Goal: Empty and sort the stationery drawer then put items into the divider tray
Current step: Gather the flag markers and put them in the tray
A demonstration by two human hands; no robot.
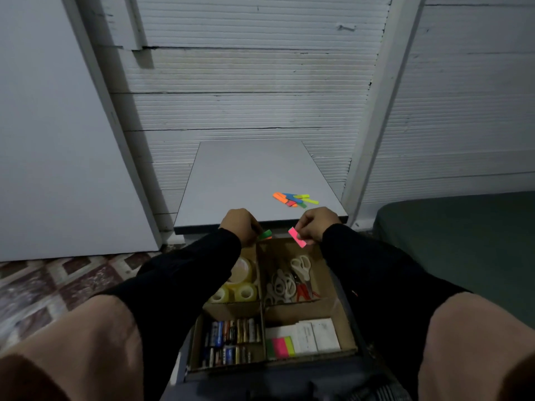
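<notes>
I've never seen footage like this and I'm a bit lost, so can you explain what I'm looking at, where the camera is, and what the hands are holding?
There is no machine here. A camera worn on a person's head looks forward and down, so you see their own knees, black sleeves and both hands.

The left hand pinches green and orange sticky tabs. The right hand pinches a pink sticky tab.

Below the hands sits a cardboard divider tray. Its compartments hold tape rolls, scissors, batteries and note pads.

Beyond the hands is a small grey table with a loose pile of coloured tabs near its front right corner.
</notes>
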